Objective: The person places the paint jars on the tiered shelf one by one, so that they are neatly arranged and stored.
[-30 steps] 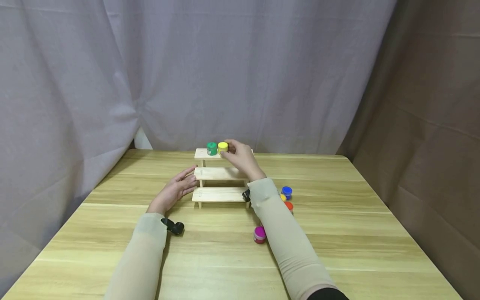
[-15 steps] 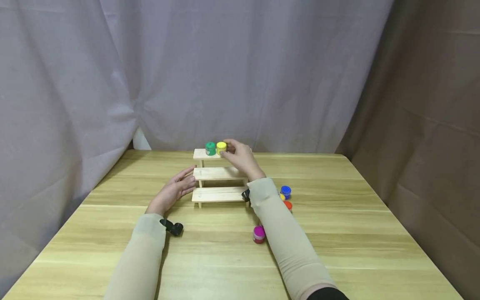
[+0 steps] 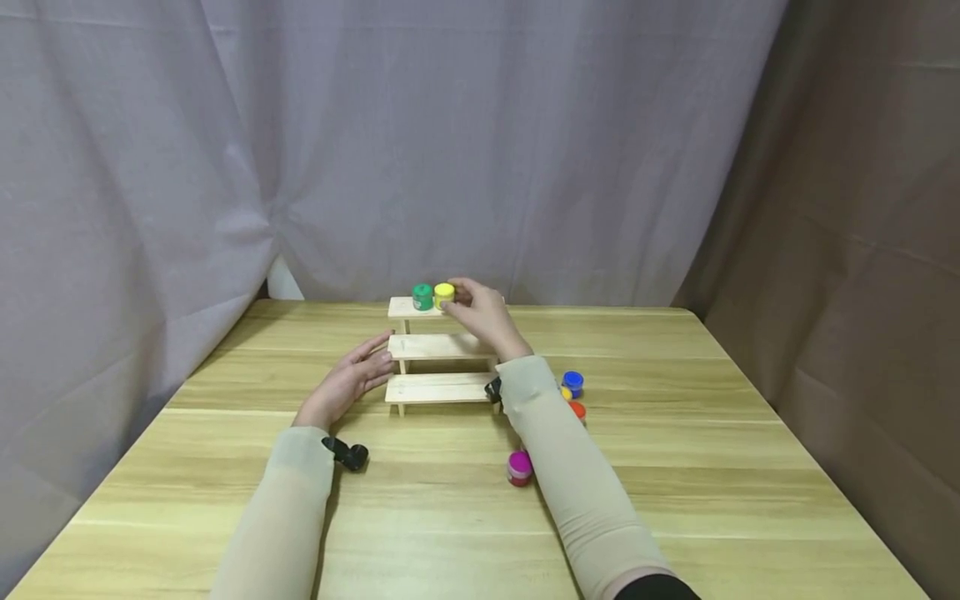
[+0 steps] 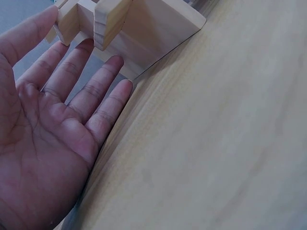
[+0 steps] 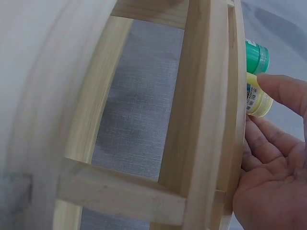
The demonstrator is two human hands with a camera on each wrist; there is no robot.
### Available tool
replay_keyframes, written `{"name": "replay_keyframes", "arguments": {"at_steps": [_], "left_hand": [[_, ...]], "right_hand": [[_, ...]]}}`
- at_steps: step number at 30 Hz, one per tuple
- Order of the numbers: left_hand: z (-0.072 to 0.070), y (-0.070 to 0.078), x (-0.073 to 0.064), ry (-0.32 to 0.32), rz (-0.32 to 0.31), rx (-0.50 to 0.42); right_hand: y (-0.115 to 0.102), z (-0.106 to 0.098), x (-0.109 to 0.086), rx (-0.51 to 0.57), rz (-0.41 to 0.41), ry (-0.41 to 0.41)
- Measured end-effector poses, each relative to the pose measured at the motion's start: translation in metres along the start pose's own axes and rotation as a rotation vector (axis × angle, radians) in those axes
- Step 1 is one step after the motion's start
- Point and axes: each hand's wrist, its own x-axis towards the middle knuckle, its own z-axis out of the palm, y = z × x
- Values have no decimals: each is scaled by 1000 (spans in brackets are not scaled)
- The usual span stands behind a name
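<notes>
A three-tier wooden stand [image 3: 438, 388] stands on the table. On its top step sit a green-lidded paint jar [image 3: 422, 297] and, just to its right, a yellow paint jar [image 3: 444, 296]. My right hand [image 3: 486, 317] pinches the yellow jar between thumb and fingers; the right wrist view shows the thumb on the jar [image 5: 259, 98]. My left hand [image 3: 348, 379] is at the stand's left side, fingers extended. In the left wrist view the fingertips of this hand [image 4: 62, 110] lie against or very near the stand's end; contact is hard to tell.
Right of the stand are a blue-lidded jar [image 3: 573, 383], a yellow jar [image 3: 566, 393] and a red-lidded jar [image 3: 577, 411], the latter two partly hidden by the right sleeve. A magenta-lidded jar [image 3: 519, 468] stands nearer on the wooden table [image 3: 420, 517]. Grey curtain [image 3: 480, 150] hangs behind.
</notes>
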Motion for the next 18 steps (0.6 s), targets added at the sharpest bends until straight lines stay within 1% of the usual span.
{"name": "replay_keyframes", "arguments": {"at_steps": [7,13,18], "left_hand": [[2,-2,0,9,-16,-5],[6,-6,0,-13,-1,-1],[6,-5,3,-9,-10,4]], "right_hand": [[4,-5,-3,59,-3,-34],[12,-13,-10,139,-4,-41],[15,-28,-18,111,-15,-67]]}}
